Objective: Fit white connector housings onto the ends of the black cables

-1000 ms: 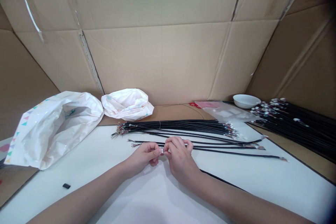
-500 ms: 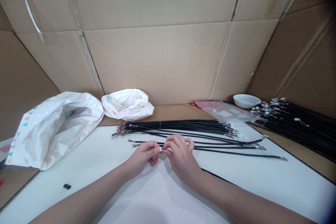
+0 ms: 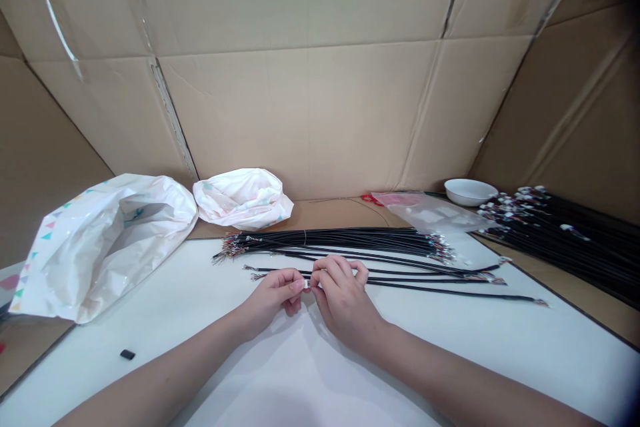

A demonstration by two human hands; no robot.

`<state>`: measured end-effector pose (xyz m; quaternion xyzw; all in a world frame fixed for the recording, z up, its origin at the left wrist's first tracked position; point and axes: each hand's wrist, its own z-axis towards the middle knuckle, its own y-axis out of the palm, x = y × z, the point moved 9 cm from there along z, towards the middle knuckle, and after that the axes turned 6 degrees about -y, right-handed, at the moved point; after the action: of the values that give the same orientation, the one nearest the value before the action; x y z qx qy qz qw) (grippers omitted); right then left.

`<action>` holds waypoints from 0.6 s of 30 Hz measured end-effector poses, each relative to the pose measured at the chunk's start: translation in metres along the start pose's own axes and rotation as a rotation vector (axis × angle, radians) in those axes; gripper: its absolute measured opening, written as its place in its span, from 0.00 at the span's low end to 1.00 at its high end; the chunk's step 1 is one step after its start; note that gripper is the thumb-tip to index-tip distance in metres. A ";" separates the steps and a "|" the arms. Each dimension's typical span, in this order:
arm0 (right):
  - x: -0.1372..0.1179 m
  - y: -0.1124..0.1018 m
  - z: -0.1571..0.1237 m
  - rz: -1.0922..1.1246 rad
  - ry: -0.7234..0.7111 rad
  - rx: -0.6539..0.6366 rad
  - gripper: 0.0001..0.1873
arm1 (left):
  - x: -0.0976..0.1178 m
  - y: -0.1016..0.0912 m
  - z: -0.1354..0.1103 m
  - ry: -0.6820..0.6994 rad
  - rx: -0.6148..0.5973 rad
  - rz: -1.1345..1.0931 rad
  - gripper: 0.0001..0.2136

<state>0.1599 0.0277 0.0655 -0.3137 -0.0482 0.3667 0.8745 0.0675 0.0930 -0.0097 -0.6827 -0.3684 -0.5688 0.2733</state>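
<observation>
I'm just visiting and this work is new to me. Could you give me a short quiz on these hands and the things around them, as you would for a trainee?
1. True or false: the left hand and right hand both pinch a small white plastic connector.
2. What colour are the outer sheaths in the bundle of long cables? A black, B red, C yellow.
3. Fill in the blank: the round white bowl sits beside a heap of black cables on the ____ side of the view.

Key: 1 true; 2 A; 3 right.
</observation>
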 end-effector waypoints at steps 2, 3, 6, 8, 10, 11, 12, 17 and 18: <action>0.000 0.001 -0.001 0.012 0.009 -0.011 0.08 | 0.000 0.000 0.000 0.000 -0.005 -0.001 0.19; 0.001 0.001 -0.001 0.018 0.014 -0.016 0.08 | 0.000 0.000 0.000 -0.001 -0.007 -0.001 0.19; 0.003 0.003 -0.002 0.034 0.028 -0.029 0.08 | 0.000 0.000 0.000 -0.003 -0.010 0.002 0.19; 0.004 0.004 -0.002 0.042 0.038 -0.038 0.08 | -0.001 0.000 0.000 -0.002 -0.011 0.006 0.19; 0.005 0.005 -0.002 0.048 0.048 -0.049 0.08 | -0.001 0.000 0.000 -0.002 -0.013 0.011 0.19; 0.005 0.005 -0.002 0.051 0.053 -0.054 0.08 | -0.001 0.000 0.000 -0.001 -0.013 0.014 0.19; 0.005 0.005 -0.002 0.053 0.056 -0.059 0.08 | -0.001 0.000 0.000 0.000 -0.012 0.017 0.19; 0.004 0.005 -0.003 0.055 0.060 -0.057 0.09 | 0.000 0.000 -0.001 -0.004 -0.001 0.028 0.21; 0.003 0.005 -0.003 0.053 0.061 -0.051 0.09 | 0.001 0.001 -0.001 -0.005 0.001 0.029 0.21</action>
<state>0.1601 0.0308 0.0603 -0.3483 -0.0227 0.3787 0.8572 0.0674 0.0921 -0.0088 -0.6893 -0.3596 -0.5628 0.2807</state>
